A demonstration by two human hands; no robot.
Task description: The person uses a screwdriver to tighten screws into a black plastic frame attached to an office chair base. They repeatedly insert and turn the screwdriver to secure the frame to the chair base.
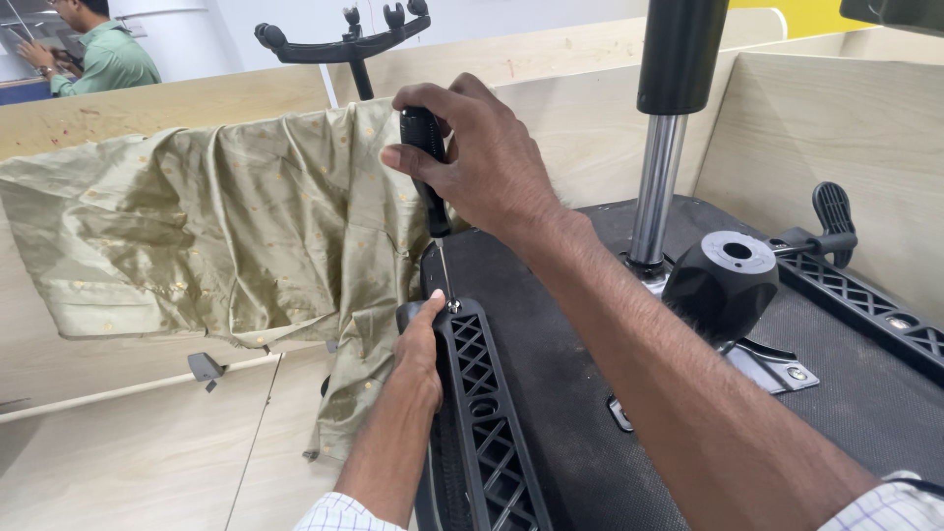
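I see my right hand (482, 162) closed around the black handle of a screwdriver with a thin metal shaft (431, 187); the fingers wrap fully on the handle and the thumb lies across the front of it. The tool stands almost upright, only a little tilted, and its tip comes down on a small silver screw (453, 307) at the top end of a black plastic armrest bracket with a lattice of diamond-shaped holes (484, 393). My left hand (421, 349) grips this same bracket at its upper end, just beside the screw, with the thumb on top and the fingers curled around the outer edge.

The bracket lies along the left edge of the upturned black chair seat with a rough fabric underside (551, 393). A second black lattice bracket (865, 305) lies on the far right side of the seat. Between them stands the chrome gas cylinder with a black sleeve (661, 147), and next to it the black rounded knob housing with a round hole on top (726, 280). To the left of my hands, a pale green silky cloth with small golden dots (216, 226) hangs over the light wooden partition (128, 108). In the far left corner a person in a green shirt (103, 49) sits at a desk.
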